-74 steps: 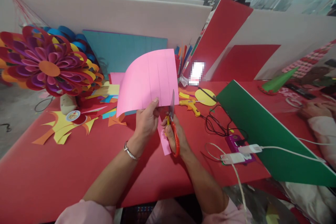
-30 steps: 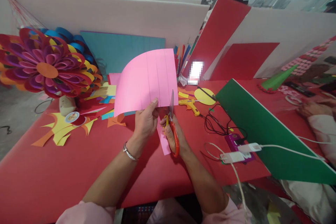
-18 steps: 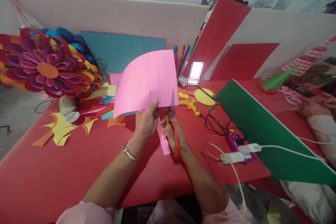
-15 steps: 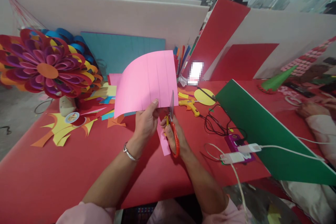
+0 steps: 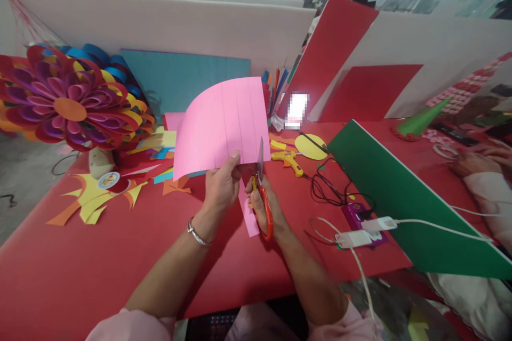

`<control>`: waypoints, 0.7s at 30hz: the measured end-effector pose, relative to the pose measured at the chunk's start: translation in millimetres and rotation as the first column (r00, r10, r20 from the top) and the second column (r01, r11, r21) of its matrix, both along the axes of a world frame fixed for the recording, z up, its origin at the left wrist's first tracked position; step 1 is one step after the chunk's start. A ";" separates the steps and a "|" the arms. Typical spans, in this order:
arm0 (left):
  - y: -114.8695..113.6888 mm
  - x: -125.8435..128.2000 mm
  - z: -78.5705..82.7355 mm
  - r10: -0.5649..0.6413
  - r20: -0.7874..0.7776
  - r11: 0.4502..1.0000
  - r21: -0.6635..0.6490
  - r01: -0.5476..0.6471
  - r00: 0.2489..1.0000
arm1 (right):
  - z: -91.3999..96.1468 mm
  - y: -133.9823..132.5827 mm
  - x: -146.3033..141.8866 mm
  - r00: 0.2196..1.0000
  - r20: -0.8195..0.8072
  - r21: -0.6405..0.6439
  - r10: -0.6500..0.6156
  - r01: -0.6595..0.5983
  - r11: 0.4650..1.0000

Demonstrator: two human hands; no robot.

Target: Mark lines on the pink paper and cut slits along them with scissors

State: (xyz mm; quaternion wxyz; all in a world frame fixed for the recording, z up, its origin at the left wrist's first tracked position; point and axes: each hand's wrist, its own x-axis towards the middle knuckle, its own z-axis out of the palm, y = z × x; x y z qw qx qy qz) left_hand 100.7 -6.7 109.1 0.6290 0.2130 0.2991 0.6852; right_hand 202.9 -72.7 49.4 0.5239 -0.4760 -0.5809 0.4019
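My left hand (image 5: 221, 187) pinches the lower edge of a pink paper sheet (image 5: 222, 123) marked with lengthwise lines, holding it up curved above the red table (image 5: 100, 256). My right hand (image 5: 262, 208) grips orange-handled scissors (image 5: 264, 200), whose blade stands against the sheet's lower right edge. A narrow pink strip (image 5: 248, 214) hangs down between my two hands.
A large multicoloured paper flower (image 5: 70, 106) and yellow and orange scraps (image 5: 94, 200) lie at left. A teal sheet (image 5: 180, 77) leans behind. A yellow glue gun (image 5: 286, 159), black cables, a white charger (image 5: 356, 237) and a green board (image 5: 404, 197) are at right, beyond which lies another person's hand (image 5: 474, 162).
Almost nothing differs; both hands, the sheet and the scissors keep the same pose, and the view has shifted slightly.
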 end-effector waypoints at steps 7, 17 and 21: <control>1.8 -1.1 -5.4 -0.012 0.007 0.999 0.032 0.012 1.000 | -6.2 1.7 -0.2 0.997 -0.075 -0.023 0.035 -0.037 0.999; 1.1 -0.4 -2.6 0.001 0.017 1.000 0.023 -0.001 1.000 | -10.5 3.1 0.4 0.997 -0.070 -0.016 0.030 -0.031 0.999; 0.6 -0.3 -2.2 -0.004 0.031 1.000 0.019 0.004 1.000 | -7.8 3.2 -0.4 0.997 -0.071 -0.023 0.018 -0.020 1.000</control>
